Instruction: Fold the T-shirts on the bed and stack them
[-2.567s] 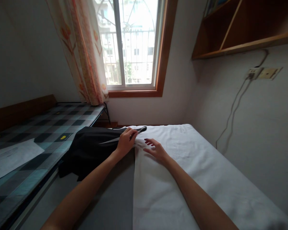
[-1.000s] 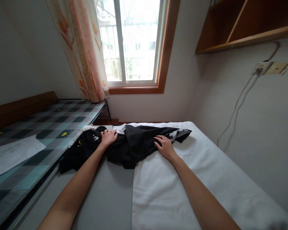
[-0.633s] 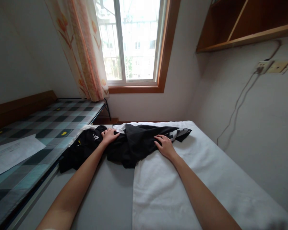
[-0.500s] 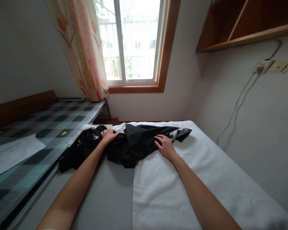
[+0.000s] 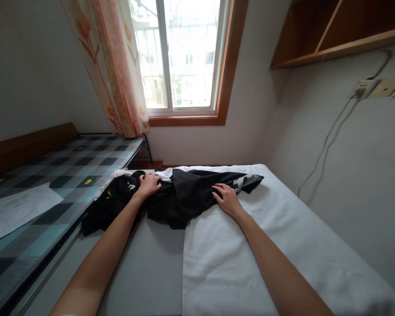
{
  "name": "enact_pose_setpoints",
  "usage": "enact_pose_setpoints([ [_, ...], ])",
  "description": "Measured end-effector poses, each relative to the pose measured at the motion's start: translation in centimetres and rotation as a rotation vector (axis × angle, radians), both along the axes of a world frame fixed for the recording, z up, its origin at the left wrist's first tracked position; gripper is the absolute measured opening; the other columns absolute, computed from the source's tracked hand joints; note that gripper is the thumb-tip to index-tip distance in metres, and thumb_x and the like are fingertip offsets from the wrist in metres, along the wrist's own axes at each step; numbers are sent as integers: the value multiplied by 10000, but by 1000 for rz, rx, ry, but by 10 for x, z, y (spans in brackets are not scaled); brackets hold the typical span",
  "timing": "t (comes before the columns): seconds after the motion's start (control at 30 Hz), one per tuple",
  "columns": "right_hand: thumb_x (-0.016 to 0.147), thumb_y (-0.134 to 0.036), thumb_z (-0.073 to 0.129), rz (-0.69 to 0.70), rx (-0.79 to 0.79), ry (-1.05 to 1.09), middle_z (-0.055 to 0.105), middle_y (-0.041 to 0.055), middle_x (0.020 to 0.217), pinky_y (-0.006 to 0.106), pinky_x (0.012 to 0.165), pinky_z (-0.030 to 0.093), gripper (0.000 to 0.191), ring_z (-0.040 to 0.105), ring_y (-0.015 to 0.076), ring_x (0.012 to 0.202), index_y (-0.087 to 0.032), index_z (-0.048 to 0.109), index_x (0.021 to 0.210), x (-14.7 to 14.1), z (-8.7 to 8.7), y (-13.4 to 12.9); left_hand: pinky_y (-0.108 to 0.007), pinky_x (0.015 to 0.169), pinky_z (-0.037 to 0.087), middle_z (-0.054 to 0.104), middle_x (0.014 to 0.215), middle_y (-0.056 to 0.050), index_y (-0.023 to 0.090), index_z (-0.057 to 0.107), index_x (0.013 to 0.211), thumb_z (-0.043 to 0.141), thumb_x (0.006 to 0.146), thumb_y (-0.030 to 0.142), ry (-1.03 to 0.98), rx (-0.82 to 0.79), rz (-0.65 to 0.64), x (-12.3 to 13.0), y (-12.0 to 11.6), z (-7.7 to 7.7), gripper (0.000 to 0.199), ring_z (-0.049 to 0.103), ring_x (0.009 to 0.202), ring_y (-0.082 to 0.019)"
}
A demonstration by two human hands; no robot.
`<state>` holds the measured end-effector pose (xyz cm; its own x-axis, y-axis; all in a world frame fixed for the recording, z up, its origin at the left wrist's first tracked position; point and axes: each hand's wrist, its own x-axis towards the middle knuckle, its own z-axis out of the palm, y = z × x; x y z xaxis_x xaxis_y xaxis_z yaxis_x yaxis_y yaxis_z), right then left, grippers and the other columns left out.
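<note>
Across the white sheet [image 5: 224,259], black cloth [image 5: 194,197] reached farther right than before, apparently more spread out; left hand [image 5: 149,185] and right hand [image 5: 228,199] lay on it, fingers loosely bent, any grip indeterminable

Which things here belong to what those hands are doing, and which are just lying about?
In use:
Black clothing, touched by the left hand and right hand

Just there:
White sheet, seemingly only a surface partly beneath
Paper on the checkered mattress
Floral curtain by the window
Wooden wall shelf
</note>
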<state>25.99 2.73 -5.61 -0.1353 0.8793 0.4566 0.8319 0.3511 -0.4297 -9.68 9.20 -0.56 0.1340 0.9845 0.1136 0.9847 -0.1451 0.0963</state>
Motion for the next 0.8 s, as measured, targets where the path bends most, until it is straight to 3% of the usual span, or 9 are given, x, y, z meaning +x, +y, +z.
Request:
enact_pose_setpoints([
  [0.17,909,-342,511,2,-3,16,648,111,1238,473,1026,385,331,558,282,1180,-226,708,1148,-1,1,-1,-492,1053,353,638,1222,-109,215,691,1060,523,869,313,-186,65,-85,10,0,8,272,503,1214,-310],
  [0.3,853,-194,486,3,2,51,667,100,1185,461,1023,381,326,567,268,1150,-224,736,1061,1,5,-1,-332,910,488,643,1096,-70,236,537,1367,541,857,263,-482,-99,-382,25,-8,20,510,612,960,-193],
  [0.4,763,-109,493,41,19,40,653,87,1183,462,1034,367,382,543,266,1170,-235,745,1020,3,10,-5,-312,889,496,592,1044,-58,253,490,1436,596,812,228,-497,-186,-558,33,-17,29,633,589,901,-168],
  [0.5,714,-159,588,126,7,-19,587,89,1265,478,1070,334,455,487,287,1230,-260,715,1138,4,13,-12,-315,892,494,538,1056,-64,245,650,1289,644,774,224,-482,-217,-640,38,-27,37,515,567,928,-171],
  [0.6,695,-246,679,160,-10,-61,552,98,1296,494,1077,323,517,468,306,1241,-282,685,1211,4,12,-14,-322,888,500,522,1103,-64,273,658,1282,707,731,242,-500,-242,-691,44,-34,43,553,562,961,-185],
  [0.67,721,-253,679,161,15,-68,568,98,1283,506,1064,326,403,477,309,1237,-280,720,1121,3,10,-12,-370,981,463,524,1151,-66,308,674,1258,745,694,217,-511,-195,-694,51,-39,46,575,545,1052,-218],
  [0.73,773,-219,627,185,59,-56,627,86,1205,517,1057,319,220,512,297,1206,-259,741,957,2,10,-9,-423,1087,377,526,1207,-67,315,768,1074,750,691,197,-553,-95,-679,58,-42,50,402,495,1171,-257],
  [0.8,832,-188,552,205,129,-4,684,68,1054,502,1042,335,169,569,264,1108,-237,711,859,0,14,-7,-428,1112,345,546,1224,-63,293,809,883,727,729,214,-669,-13,-681,63,-43,54,192,479,1211,-265],
])
